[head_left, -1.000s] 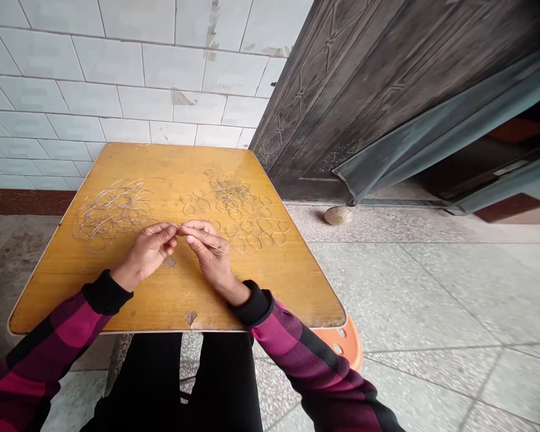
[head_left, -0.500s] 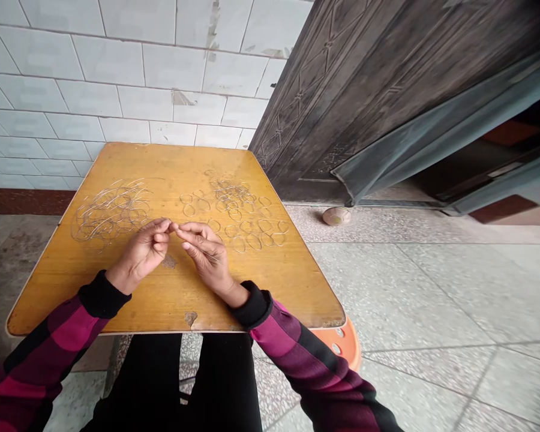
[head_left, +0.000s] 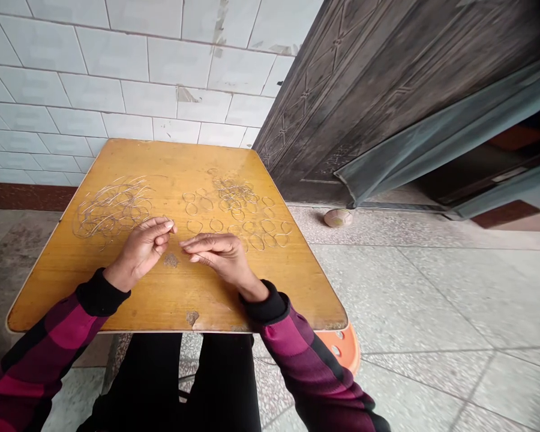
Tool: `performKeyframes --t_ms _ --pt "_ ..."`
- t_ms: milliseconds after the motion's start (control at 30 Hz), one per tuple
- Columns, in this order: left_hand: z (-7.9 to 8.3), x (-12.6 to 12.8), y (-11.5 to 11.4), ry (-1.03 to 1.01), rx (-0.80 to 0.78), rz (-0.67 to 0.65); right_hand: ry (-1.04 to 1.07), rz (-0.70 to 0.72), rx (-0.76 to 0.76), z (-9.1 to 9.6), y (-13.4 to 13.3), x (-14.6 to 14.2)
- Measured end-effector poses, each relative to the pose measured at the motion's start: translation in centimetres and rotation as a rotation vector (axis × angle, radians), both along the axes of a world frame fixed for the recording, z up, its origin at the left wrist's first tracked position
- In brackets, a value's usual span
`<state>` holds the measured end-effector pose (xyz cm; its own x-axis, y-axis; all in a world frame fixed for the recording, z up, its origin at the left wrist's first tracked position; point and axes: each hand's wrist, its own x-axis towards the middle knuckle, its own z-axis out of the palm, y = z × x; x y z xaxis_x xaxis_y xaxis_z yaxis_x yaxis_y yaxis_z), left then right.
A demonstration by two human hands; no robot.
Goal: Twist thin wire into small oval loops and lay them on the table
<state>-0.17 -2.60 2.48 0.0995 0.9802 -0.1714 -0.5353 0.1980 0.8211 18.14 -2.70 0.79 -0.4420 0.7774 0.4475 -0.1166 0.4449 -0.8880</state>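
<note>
My left hand [head_left: 141,246] is closed in a pinch above the middle of the table, with a thin wire faintly showing at its fingertips. Just to the right is my right hand [head_left: 220,255], its fingers stretched out together and the thumb a little apart. Nothing clear shows between them. The two hands do not touch. Left of them lies a tangled pile of thin wires [head_left: 112,204]. Figure-eight wire loops [head_left: 268,233] are laid out beyond my right hand, with a denser heap of loops [head_left: 236,195] behind them.
The yellow wooden table [head_left: 162,306] stands against a white tiled wall [head_left: 162,66]. At the right are a dark carved door [head_left: 324,90] and a grey-blue curtain [head_left: 387,156]. A round object [head_left: 338,218] lies on the floor, and an orange stool [head_left: 348,348] shows under the table corner.
My right hand has drawn away from the left fingertips, slightly right and down, and its fingers have straightened. The left hand has stayed almost in place.
</note>
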Motion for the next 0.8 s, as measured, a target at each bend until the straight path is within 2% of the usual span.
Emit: performKeyframes --t_ms 133,233,300,367,467,567,667,800 --pt "0.1 0.1 -0.4 0.135 0.062 0.031 -0.002 0.139 -0.153 0.5 0.4 0.5" --pt "-0.2 0.1 -0.6 0.322 0.195 0.068 0.019 0.215 -0.252 0.3 0.7 0.7" --pt "-0.5 0.1 -0.7 0.466 0.290 0.090 0.043 0.204 -0.306 0.0 0.7 0.6" --pt "-0.8 0.0 -0.7 0.589 0.347 0.091 0.049 0.126 -0.323 -0.3 0.6 0.4" --pt "-1.2 -0.2 -0.8 0.740 0.394 0.058 -0.045 -0.090 -0.214 -0.7 0.4 0.0" --pt "-1.8 -0.3 -0.8 0.894 0.489 0.039 -0.308 -0.269 0.018 -1.0 0.3 -0.2" --pt "-2.4 -0.2 -0.7 1.011 0.598 0.047 -0.610 -0.358 0.221 -1.3 0.2 -0.3" --pt "-2.5 -0.1 -0.6 1.119 0.666 0.052 -0.955 -0.375 0.337 -1.2 -0.1 -0.5"
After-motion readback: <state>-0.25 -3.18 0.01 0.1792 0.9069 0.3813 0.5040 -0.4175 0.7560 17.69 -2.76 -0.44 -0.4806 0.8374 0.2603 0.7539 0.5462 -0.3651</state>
